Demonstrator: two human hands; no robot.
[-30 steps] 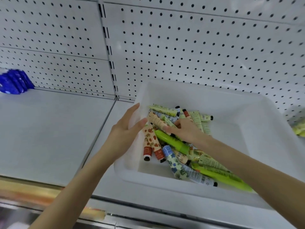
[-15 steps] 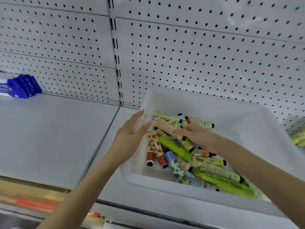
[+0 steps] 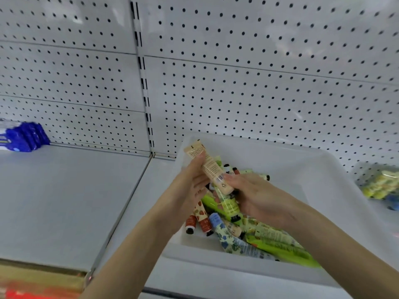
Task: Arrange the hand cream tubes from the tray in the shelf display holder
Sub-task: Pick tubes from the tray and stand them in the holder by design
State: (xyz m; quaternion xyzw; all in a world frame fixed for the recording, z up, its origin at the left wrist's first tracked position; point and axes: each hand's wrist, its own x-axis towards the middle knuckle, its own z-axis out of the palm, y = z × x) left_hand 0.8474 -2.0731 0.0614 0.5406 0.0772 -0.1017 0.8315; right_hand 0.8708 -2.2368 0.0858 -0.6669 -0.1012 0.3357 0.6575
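A white tray point(image 3: 302, 160) stands on the shelf and holds a pile of several hand cream tubes point(image 3: 235, 238) in green, floral and strawberry prints. Above the tray's left side a peach hand cream tube point(image 3: 210, 169) is held tilted, crimped end up. My left hand point(image 3: 187, 188) grips its upper part, thumb on the front. My right hand point(image 3: 259, 197) pinches its lower end near the cap. A pale green tube point(image 3: 228, 206) lies just under my right fingers; whether they hold it I cannot tell. A clear holder point(image 3: 380, 184) with yellow-green tubes shows blurred at the right edge.
The tray sits against a white pegboard back wall point(image 3: 259, 93). Left of it stretches a bare white shelf board point(image 3: 64, 201), with blue packets point(image 3: 23, 137) at its far left back. A yellow and red price strip point(image 3: 38, 283) runs along the front edge.
My right hand has lifted the peach tube out of the pile. My left hand has left the tray's rim and taken hold of the tube's upper part.
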